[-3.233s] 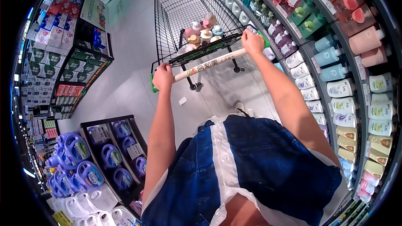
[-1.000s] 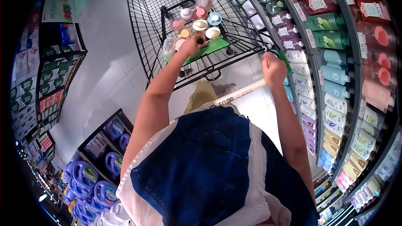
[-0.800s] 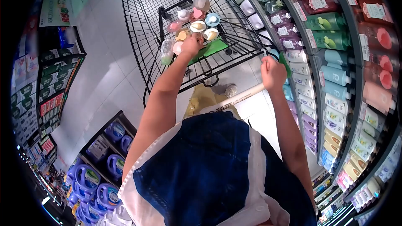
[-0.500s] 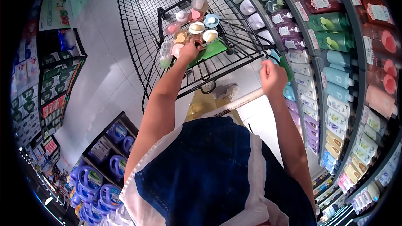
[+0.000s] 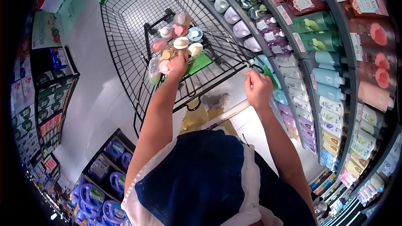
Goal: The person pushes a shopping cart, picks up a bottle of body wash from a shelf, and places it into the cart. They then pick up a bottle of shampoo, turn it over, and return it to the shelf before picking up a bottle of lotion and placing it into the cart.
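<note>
My left hand [image 5: 178, 63] reaches down into a wire shopping cart [image 5: 121, 37], its fingers curled around a bottle that they mostly hide. Around it stand several pump bottles: a white-topped one [image 5: 181, 42] just beyond the fingertips, an amber-topped one [image 5: 166, 54] and a pale pink one [image 5: 163, 67] to the left, and a blue-topped one [image 5: 195, 34] farther off. A clear bottle [image 5: 154, 71] leans at the near left. My right hand [image 5: 258, 87] is a closed fist above the right end of the cart's pale handle [image 5: 228, 115], with nothing visible in it.
Shelves of bottles [image 5: 331, 77] run close along the right side. A stand of purple detergent jugs [image 5: 92, 194] is at the lower left, and a dark display rack [image 5: 54, 88] is at the left. A foot [image 5: 224, 100] shows on the floor under the cart.
The cart, its bottles and both hands sit farther left and mostly lower in view. The left hand remains among the bottles; the dark top seen by its fingers before is now hidden.
</note>
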Available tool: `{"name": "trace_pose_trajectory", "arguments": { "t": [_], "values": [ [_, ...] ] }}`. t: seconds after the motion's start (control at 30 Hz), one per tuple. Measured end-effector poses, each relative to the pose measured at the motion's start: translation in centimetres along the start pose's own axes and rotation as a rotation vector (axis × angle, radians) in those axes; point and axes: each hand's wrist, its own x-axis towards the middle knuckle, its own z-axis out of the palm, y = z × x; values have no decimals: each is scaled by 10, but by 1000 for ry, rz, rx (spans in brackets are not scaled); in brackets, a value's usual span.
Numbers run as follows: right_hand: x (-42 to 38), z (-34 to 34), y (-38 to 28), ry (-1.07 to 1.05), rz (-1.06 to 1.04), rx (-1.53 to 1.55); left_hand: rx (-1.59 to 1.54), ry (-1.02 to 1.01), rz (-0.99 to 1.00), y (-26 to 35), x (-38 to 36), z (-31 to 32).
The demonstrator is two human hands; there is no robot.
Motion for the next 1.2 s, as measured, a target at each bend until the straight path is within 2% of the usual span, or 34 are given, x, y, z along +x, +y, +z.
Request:
{"name": "trace_pose_trajectory", "arguments": {
  "t": [0.13, 0.3, 0.53, 0.63, 0.67, 0.7, 0.73, 0.83, 0.9, 1.0, 1.1, 1.2],
  "values": [
    [3, -1, 3, 20, -13, -3, 11, 124, 62, -1, -2, 6],
    [3, -4, 1, -26, 34, -1, 14, 123, 78, -6, -1, -3],
    [0, -3, 5, -16, 54, 1, 95, 178, 115, -7, 15, 16],
    [0, -1, 6, 11, 46, -15, 84, 59, 49, -2, 19, 11],
    [-1, -1, 6, 16, 50, -22, 95, 70, 57, -3, 20, 12],
    [-1, -1, 6, 24, 55, -31, 109, 180, 126, -9, 21, 21],
    [-1, -2, 4, 22, 70, -48, 86, 202, 146, -12, 18, 18],
    [-4, -1, 6, 76, 40, -64, 75, -4, 77, -17, 13, -1],
    [-5, -3, 4, 30, 93, -104, 70, -16, 114, -21, 5, -11],
    [-6, -2, 4, -15, 114, -90, 20, 68, 173, -35, 5, -7],
    [-7, -3, 5, -23, 121, -87, -9, 39, 188, -32, -6, -33],
    [-6, -5, 4, -50, 122, -72, -23, 99, 244, -25, -24, -65]
  ]
}}
